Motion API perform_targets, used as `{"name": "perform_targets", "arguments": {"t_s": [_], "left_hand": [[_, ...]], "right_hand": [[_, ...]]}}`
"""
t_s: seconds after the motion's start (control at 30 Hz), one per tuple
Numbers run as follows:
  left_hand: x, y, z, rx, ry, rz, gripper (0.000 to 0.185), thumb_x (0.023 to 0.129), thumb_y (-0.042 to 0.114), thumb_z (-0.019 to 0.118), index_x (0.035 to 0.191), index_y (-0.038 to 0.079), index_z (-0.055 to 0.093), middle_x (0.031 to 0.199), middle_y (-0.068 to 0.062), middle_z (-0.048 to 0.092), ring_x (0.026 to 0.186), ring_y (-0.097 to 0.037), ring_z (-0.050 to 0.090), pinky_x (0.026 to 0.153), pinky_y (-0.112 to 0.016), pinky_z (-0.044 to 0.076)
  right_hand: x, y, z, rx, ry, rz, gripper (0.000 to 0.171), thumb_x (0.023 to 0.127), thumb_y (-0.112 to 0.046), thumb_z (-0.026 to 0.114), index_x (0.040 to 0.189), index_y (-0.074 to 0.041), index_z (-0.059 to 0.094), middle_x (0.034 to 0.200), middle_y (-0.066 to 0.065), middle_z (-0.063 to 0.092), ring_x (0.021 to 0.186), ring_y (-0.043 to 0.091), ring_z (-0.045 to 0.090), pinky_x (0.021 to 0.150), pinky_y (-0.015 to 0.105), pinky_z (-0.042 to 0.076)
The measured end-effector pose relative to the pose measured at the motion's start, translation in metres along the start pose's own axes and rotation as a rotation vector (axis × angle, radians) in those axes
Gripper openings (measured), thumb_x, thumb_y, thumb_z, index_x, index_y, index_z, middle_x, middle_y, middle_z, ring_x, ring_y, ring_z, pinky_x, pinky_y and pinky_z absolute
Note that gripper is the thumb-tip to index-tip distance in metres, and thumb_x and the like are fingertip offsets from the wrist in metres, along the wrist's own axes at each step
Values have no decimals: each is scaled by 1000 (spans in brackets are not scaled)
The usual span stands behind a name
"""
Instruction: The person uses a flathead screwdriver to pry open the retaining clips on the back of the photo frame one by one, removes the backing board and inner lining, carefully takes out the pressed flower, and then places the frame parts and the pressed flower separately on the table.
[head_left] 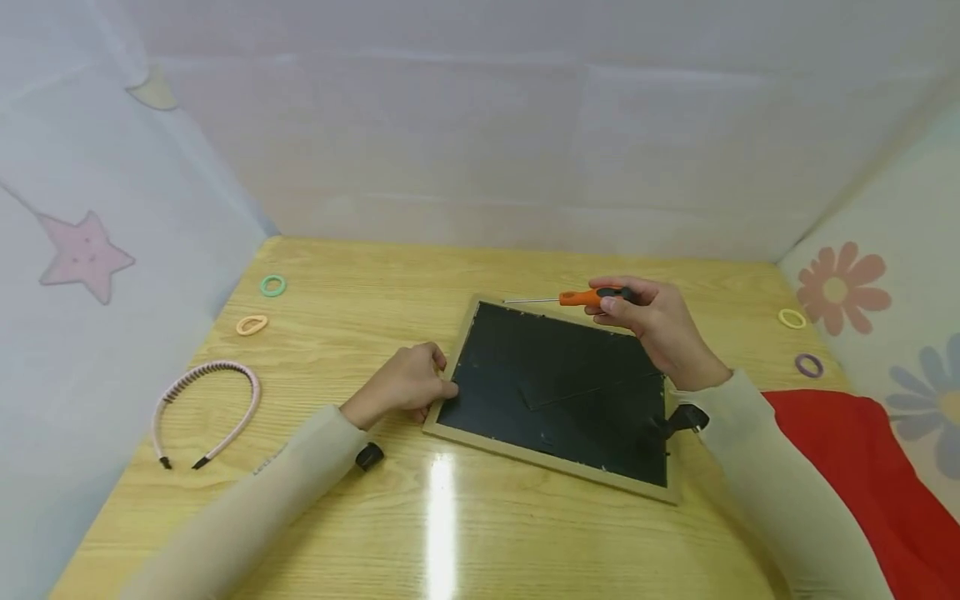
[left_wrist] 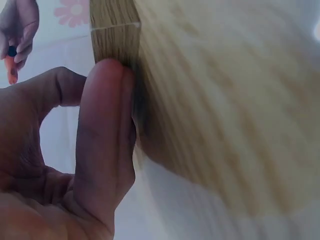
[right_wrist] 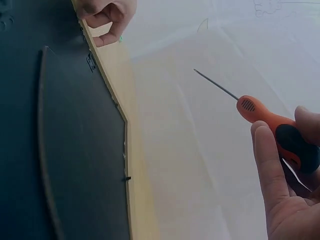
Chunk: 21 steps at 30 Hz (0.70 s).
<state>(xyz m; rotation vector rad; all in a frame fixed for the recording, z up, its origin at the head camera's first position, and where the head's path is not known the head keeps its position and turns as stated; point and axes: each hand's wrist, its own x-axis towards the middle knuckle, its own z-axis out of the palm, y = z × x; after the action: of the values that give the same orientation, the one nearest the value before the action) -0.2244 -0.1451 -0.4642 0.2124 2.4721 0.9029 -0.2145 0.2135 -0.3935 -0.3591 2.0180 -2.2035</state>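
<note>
1. I see the picture frame (head_left: pixel 558 392) lying face-down on the wooden table (head_left: pixel 360 275), black backing up.
2. My left hand (head_left: pixel 408 385) rests curled against the frame's left edge, steadying it.
3. My right hand (head_left: pixel 651 321) grips the orange screwdriver (head_left: pixel 577 297), held above the far edge.

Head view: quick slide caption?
Left hand steadies face-down picture frame; right hand holds orange screwdriver above its far edge.
</note>
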Motion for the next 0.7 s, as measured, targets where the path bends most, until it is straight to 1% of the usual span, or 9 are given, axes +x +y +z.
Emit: {"name": "perform_targets", "arguments": {"t_s": [0.1,0.2,0.3,0.4,0.47,0.5,0.57,0.7], "left_hand": [[-2,-1,-1,12,22,-21,37,89,26,72,112,8,51,59,-9,65,44,-23,66,45,-33,58],[-3,-5,-2,-29,18,-26,36,90,23,71,111,8,47,61,-11,65,44,-23,65,45,-34,59],[-4,-10,-2,-82,-27,3,35,91,20,71,111,6,45,64,-14,67,46,-24,66,46,-36,60],[-6,-15,0,-132,-85,28,35,91,19,70,112,5,45,66,-15,69,47,-25,67,47,-37,61],[-7,-17,-1,-152,-112,46,35,91,19,70,111,5,45,66,-15,70,48,-25,68,49,-37,61],[-7,-17,-3,-162,-119,53,34,91,19,71,111,4,46,67,-14,70,49,-26,68,50,-37,62],[-5,-18,-7,-173,-119,76,33,91,18,72,110,3,49,69,-13,70,51,-24,68,52,-36,62],[0,-19,-16,-265,-105,73,33,90,12,74,112,0,54,83,-14,69,62,-23,69,61,-35,65]], "right_hand": [[-2,0,0,18,0,-8,39,96,-4,67,133,6,60,127,6,64,98,15,76,89,27,63],[-5,2,-1,28,7,-20,37,96,-5,67,132,4,62,130,9,62,99,16,75,87,26,63],[-8,6,-3,34,-1,-17,35,97,-5,66,131,3,63,132,10,61,98,16,76,87,26,63],[-9,14,-1,27,-20,11,34,98,-4,65,130,4,63,131,10,62,97,16,76,88,26,63],[-9,19,2,17,-28,35,35,98,-4,65,131,5,61,130,10,62,97,16,76,90,26,62],[-9,22,4,4,-27,48,35,97,-4,65,131,4,62,130,9,63,97,15,76,90,27,62],[-10,26,10,-34,-26,70,39,96,-4,67,133,7,60,130,9,62,97,13,76,92,27,62],[-11,34,23,-186,-23,122,44,94,-8,72,134,6,60,135,15,61,98,11,75,94,23,60]]}}
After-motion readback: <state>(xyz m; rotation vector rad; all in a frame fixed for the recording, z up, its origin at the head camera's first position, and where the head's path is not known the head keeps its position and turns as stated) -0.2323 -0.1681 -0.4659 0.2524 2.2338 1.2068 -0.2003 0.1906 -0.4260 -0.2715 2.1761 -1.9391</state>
